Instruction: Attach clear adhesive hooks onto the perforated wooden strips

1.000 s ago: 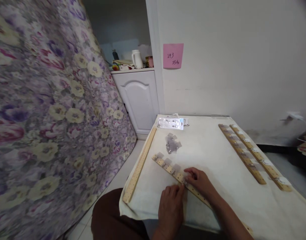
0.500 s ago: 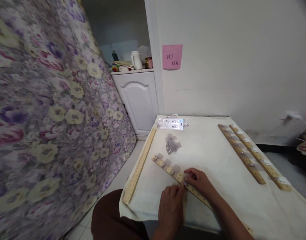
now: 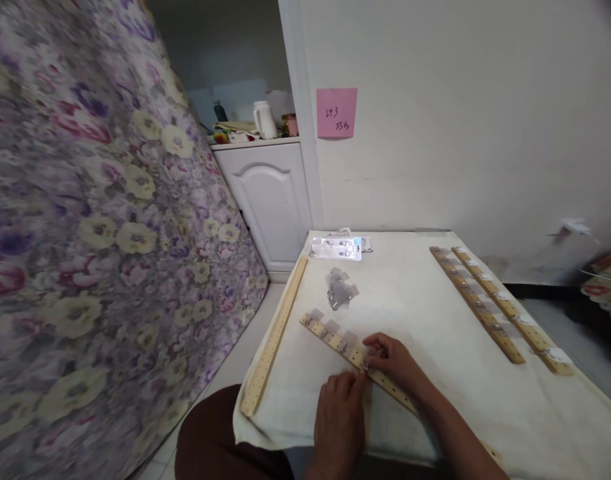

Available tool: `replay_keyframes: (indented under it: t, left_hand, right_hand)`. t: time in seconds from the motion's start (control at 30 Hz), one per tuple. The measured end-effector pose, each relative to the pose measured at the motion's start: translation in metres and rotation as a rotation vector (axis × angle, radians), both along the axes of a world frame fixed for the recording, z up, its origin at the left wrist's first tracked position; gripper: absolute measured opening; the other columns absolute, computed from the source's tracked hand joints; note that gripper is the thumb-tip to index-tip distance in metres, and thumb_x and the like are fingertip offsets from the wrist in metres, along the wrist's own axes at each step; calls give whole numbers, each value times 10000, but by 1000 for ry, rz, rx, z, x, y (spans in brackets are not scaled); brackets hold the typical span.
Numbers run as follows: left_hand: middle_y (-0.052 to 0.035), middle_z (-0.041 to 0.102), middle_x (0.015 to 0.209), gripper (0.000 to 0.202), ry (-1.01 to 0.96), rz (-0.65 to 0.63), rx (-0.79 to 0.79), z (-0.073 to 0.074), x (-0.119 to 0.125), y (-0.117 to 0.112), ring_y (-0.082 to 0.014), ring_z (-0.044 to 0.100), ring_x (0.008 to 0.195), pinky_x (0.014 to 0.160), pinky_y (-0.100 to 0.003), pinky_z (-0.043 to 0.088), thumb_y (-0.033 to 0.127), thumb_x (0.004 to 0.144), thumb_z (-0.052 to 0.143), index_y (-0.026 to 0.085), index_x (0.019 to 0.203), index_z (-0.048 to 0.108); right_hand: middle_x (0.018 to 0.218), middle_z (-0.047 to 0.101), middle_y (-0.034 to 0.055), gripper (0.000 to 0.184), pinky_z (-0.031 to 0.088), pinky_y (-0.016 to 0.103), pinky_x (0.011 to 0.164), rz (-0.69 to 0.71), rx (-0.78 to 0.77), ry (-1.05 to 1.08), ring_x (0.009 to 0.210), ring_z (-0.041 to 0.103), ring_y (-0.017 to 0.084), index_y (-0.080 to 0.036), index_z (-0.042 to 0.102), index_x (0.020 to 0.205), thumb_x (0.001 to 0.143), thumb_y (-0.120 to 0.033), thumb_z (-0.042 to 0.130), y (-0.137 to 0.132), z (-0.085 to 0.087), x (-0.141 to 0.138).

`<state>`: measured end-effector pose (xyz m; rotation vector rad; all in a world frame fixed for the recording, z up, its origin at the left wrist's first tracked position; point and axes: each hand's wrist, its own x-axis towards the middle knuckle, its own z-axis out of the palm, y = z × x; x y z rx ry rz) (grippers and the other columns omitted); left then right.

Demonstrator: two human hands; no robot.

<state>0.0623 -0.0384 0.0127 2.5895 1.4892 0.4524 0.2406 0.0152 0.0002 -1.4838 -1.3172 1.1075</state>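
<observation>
A wooden strip with holes [image 3: 330, 335] lies slantwise on the white cloth-covered table [image 3: 415, 313], with several small clear hooks fixed along its far part. My right hand [image 3: 392, 360] rests on the strip, its fingers pinched on a small metal hook at the strip's middle. Just below it my left hand [image 3: 339, 417] presses its fingertips against the strip's near edge. A small pile of loose clear hooks [image 3: 340, 292] sits beyond the strip.
A bare wooden strip [image 3: 275, 337] lies along the table's left edge. Two strips with hooks [image 3: 490, 307] lie at the right. A clear blister pack [image 3: 335, 248] is at the far edge. A flowered mattress [image 3: 85, 233] leans at the left, a white cabinet [image 3: 268, 193] behind.
Both hands stay on the strip with almost no motion. The view has shifted slightly to the right, so everything sits a little further left.
</observation>
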Motion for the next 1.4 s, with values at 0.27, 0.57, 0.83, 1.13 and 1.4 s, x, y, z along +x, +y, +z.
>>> replay_keyframes:
  t: [0.27,0.57,0.83,1.13,1.4]
  left_hand:
    - [-11,551,1048,481,-26,15,-56,4,-1,1,-191,459,938,808,-308,363,87,849,466,316,1272,473]
    - [-15,558,1060,517,-47,25,-56,7,-4,1,-187,464,943,814,-294,349,65,824,455,310,1279,481]
    - [-18,568,1062,520,-56,16,-15,7,-4,1,-187,476,943,812,-290,354,55,810,459,295,1270,496]
    - [-20,587,1053,389,-145,38,50,-11,-8,3,-199,485,957,857,-313,351,67,793,484,233,1133,570]
    - [-16,587,1068,343,-113,53,-6,-13,-9,2,-199,478,966,867,-316,332,69,799,471,237,1071,595]
  right_hand:
    - [741,592,-21,335,403,240,589,31,-12,65,600,508,113,-175,658,930,595,-187,660,2,-3,2]
    - [780,605,-2,397,424,269,673,65,33,148,716,555,155,-175,667,1003,616,-258,687,4,-9,5]
    - [825,613,36,378,433,289,643,-51,24,18,697,566,171,-148,624,1022,686,-316,582,-10,9,11]
    - [876,592,25,277,421,279,716,-102,76,-463,818,551,191,-205,600,873,625,-307,668,-82,13,24]
    - [895,568,20,140,401,284,780,-164,52,-591,897,529,196,-225,572,797,657,-230,570,-89,18,8]
